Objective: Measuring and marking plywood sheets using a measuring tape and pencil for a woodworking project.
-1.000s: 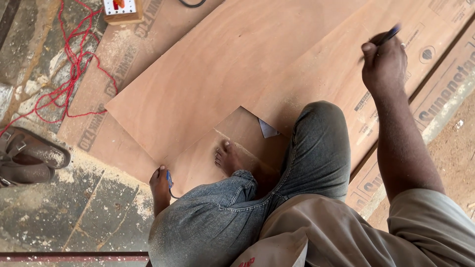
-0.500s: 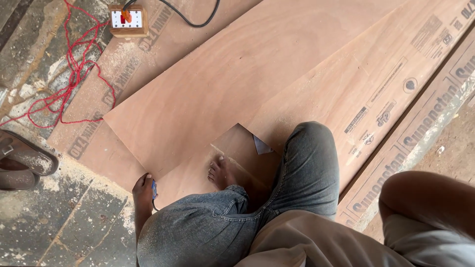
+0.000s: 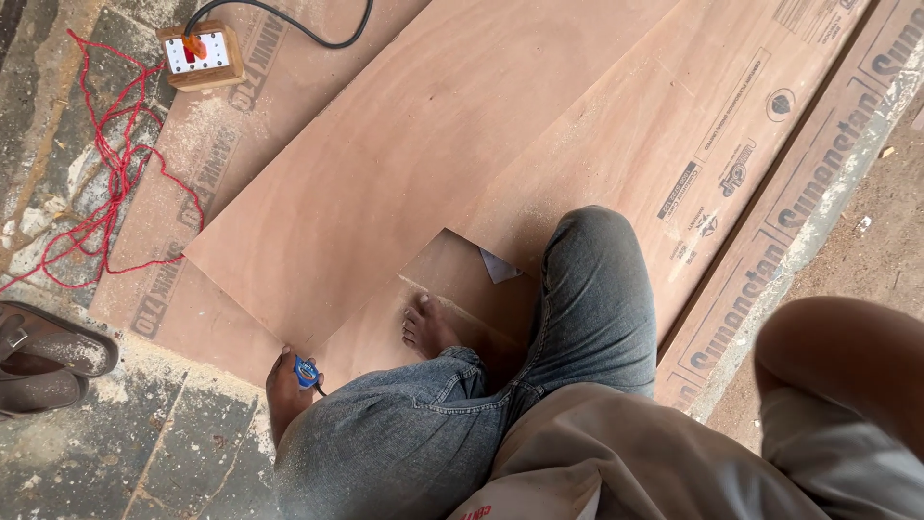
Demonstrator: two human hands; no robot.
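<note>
Tape (image 3: 306, 371): blue, at plywood (image 3: 385, 193) near edge.
Left hand (image 3: 287, 390): grip pinching tape.
Right hand: out of view; arm raised.
Advice: hold tape flat, hooked square on edge.

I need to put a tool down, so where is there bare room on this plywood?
Free: the wide stretch of the top plywood sheet between the socket box and the bent knee. Crowded: the notch by the bare foot, and the near edge where the left hand holds a blue tape measure.
</note>
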